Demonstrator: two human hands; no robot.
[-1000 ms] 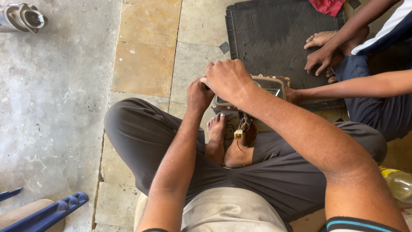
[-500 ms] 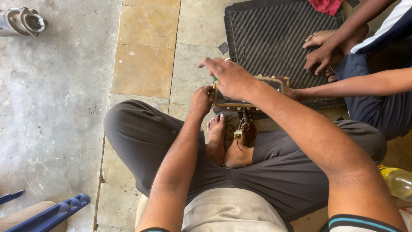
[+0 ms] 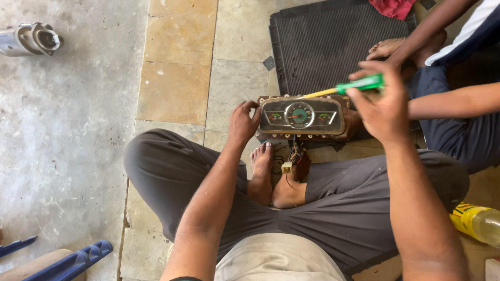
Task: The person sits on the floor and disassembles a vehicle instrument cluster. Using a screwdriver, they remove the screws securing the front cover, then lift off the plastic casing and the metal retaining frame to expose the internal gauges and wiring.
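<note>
A vehicle instrument cluster (image 3: 302, 115) with three round gauges rests on the floor in front of my crossed bare feet. Loose wires with a small white connector (image 3: 287, 167) hang from its near edge. My left hand (image 3: 242, 122) grips the cluster's left end. Raised above its right end, my right hand (image 3: 383, 101) holds a green-handled screwdriver (image 3: 359, 85) whose yellow shaft points left over the cluster's top edge. Another person's hand (image 3: 353, 124) holds the cluster's right end.
A black ribbed radiator panel (image 3: 323, 41) lies behind the cluster. The other person sits at the right, with a foot (image 3: 385, 49) on the panel. A metal motor part (image 3: 31, 39) lies top left, a yellow bottle (image 3: 476, 221) at right, blue tool handles (image 3: 67, 260) bottom left.
My right hand has lifted off the cluster and moved right, now holding the green screwdriver. The gauge face, earlier covered by that hand, is in plain view. My left hand stays on the left end.
</note>
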